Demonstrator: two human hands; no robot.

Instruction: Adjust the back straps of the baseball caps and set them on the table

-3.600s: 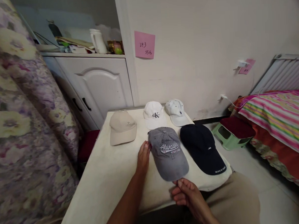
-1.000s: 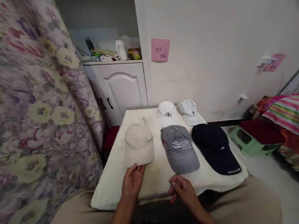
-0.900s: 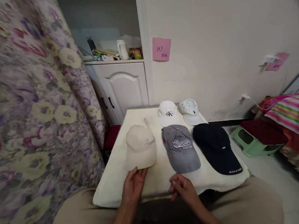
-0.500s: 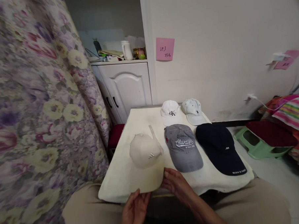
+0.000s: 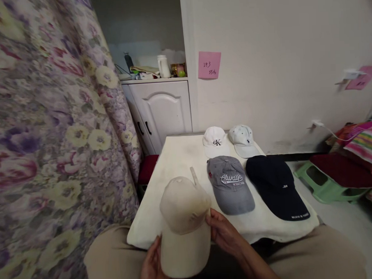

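Observation:
A beige cap [image 5: 184,222] is lifted off the white table [image 5: 177,156] toward me, brim pointing at me, its back strap sticking up. My left hand [image 5: 151,266] holds the brim's left edge from underneath. My right hand [image 5: 224,234] grips the cap's right side where crown meets brim. On the table lie a grey cap with "Always" lettering [image 5: 231,185], a navy cap [image 5: 276,187], a white CK cap [image 5: 216,140] and a pale cap [image 5: 244,137].
A flowered curtain [image 5: 50,133] hangs close on the left. A white cabinet [image 5: 163,111] with clutter on top stands behind the table. A pink note [image 5: 209,65] sticks to the wall. A green stool [image 5: 325,185] and a striped bed [image 5: 365,144] are on the right.
The beige cap was slid from the table's left side toward me and lifted off it. My right hand left the grey cap's brim and took the beige cap's right side.

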